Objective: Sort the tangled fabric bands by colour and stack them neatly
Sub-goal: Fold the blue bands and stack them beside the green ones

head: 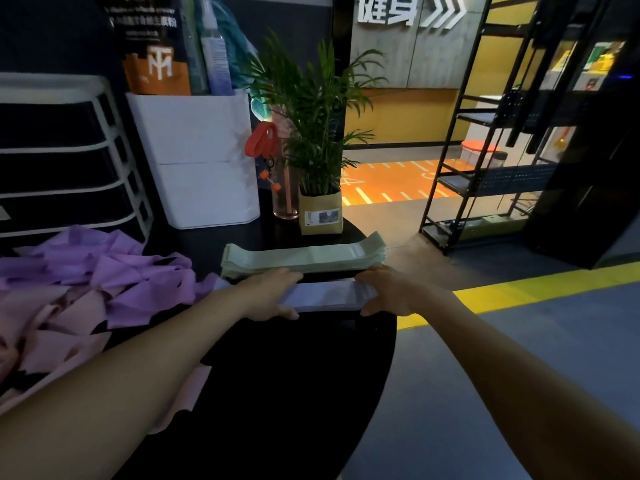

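— What have the hands got?
— Left hand (273,294) and right hand (388,292) each grip an end of the pale lilac stack (329,294) on the black table (294,393); fingers curled over.
— And beyond?
— Green stack (304,259) at twelve o'clock; tangled purple and pink bands (86,292) at nine.

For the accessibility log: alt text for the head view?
Both hands, left hand and right hand, hold the ends of a pale lavender band stack on a black table, in front of a green band stack. Tangled purple and pink bands lie left.
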The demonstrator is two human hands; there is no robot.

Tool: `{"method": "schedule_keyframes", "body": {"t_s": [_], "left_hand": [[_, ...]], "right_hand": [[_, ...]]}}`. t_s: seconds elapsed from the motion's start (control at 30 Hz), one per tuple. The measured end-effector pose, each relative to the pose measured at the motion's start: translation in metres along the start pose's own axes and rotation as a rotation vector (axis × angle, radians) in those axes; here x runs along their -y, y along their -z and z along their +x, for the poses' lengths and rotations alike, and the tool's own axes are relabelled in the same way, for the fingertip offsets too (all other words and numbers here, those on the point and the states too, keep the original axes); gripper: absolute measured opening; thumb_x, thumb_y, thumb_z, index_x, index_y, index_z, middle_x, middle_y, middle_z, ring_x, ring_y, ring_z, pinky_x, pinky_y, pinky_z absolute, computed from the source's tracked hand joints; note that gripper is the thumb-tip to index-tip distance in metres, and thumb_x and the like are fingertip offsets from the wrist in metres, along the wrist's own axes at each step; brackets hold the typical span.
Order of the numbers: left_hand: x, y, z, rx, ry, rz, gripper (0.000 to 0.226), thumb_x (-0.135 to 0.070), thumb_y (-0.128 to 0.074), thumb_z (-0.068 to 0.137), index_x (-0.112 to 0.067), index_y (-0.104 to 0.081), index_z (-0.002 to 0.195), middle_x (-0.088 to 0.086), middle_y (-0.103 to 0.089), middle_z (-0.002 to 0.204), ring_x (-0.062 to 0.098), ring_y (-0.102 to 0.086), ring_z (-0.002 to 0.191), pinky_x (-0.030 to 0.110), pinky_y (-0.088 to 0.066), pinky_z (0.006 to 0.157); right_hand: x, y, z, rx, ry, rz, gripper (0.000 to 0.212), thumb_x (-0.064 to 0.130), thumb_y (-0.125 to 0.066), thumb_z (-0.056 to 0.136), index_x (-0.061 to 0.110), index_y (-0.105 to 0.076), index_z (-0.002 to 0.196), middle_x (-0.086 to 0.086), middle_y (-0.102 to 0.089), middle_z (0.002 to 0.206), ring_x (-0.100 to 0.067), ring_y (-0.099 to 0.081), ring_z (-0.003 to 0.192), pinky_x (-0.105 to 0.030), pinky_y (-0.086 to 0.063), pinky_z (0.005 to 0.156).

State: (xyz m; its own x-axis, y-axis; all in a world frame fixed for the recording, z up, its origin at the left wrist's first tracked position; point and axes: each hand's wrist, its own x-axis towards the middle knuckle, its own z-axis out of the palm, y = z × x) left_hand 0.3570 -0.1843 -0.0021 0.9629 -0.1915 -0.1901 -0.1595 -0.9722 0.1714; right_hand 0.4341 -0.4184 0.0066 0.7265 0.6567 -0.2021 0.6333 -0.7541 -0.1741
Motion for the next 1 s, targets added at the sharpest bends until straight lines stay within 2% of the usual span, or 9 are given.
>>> {"method": "schedule_keyframes", "body": {"t_s": [0.1, 0.33, 0.6, 0.77, 0.87, 1.0], "left_hand": [[0.002, -0.002, 0.000, 0.005, -0.016, 0.007, 0.065, -0.042, -0.061, 0.086, -0.016, -0.035, 0.139, 0.004, -0.039, 0.135, 0.021, -0.041, 0.124, 0.036, -0.034, 0.105], [-0.002, -0.005, -0.005, -0.019, -0.012, 0.045, 0.059, -0.038, -0.058, 0.089, -0.016, -0.034, 0.139, 0.007, -0.038, 0.136, 0.024, -0.040, 0.125, 0.037, -0.033, 0.106], [-0.004, -0.002, -0.012, -0.002, 0.035, 0.048, 0.068, -0.036, -0.057, 0.090, -0.015, -0.023, 0.146, 0.007, -0.029, 0.148, 0.024, -0.032, 0.135, 0.036, -0.028, 0.111], [0.007, 0.006, -0.036, -0.140, 0.065, -0.028, 0.066, -0.032, -0.059, 0.090, -0.020, -0.027, 0.146, 0.004, -0.031, 0.148, 0.024, -0.036, 0.133, 0.035, -0.032, 0.108], [0.024, 0.007, -0.067, -0.262, 0.109, -0.097, 0.055, -0.030, -0.060, 0.088, -0.024, -0.039, 0.139, 0.002, -0.040, 0.140, 0.022, -0.043, 0.127, 0.038, -0.036, 0.105], [0.052, 0.007, -0.120, -0.417, 0.134, -0.143, 0.042, -0.022, -0.062, 0.086, -0.020, -0.052, 0.127, 0.000, -0.051, 0.127, 0.021, -0.052, 0.116, 0.035, -0.043, 0.095]], "right_hand": [[-0.002, -0.005, 0.000, -0.025, 0.027, -0.010, 0.062, 0.033, -0.069, 0.081, 0.009, -0.046, 0.133, -0.014, -0.044, 0.133, -0.031, -0.039, 0.124, -0.036, -0.037, 0.098], [0.001, -0.003, -0.006, -0.021, 0.044, -0.005, 0.068, 0.035, -0.066, 0.084, 0.017, -0.035, 0.141, -0.010, -0.036, 0.141, -0.029, -0.032, 0.131, -0.037, -0.035, 0.104], [0.013, -0.006, -0.015, -0.086, 0.010, -0.026, 0.066, 0.037, -0.066, 0.083, 0.014, -0.038, 0.139, -0.010, -0.038, 0.139, -0.029, -0.032, 0.130, -0.035, -0.034, 0.103], [0.043, 0.003, -0.013, -0.167, 0.072, -0.033, 0.063, 0.037, -0.063, 0.086, 0.014, -0.039, 0.139, -0.011, -0.042, 0.135, -0.031, -0.038, 0.127, -0.039, -0.036, 0.102], [0.080, 0.004, -0.003, -0.207, 0.128, 0.040, 0.057, 0.033, -0.060, 0.089, 0.012, -0.041, 0.139, -0.011, -0.044, 0.133, -0.030, -0.042, 0.123, -0.037, -0.038, 0.100], [0.140, 0.003, 0.013, -0.242, 0.211, 0.147, 0.053, 0.028, -0.061, 0.089, 0.010, -0.045, 0.136, -0.011, -0.046, 0.133, -0.028, -0.045, 0.122, -0.032, -0.036, 0.099]]}}
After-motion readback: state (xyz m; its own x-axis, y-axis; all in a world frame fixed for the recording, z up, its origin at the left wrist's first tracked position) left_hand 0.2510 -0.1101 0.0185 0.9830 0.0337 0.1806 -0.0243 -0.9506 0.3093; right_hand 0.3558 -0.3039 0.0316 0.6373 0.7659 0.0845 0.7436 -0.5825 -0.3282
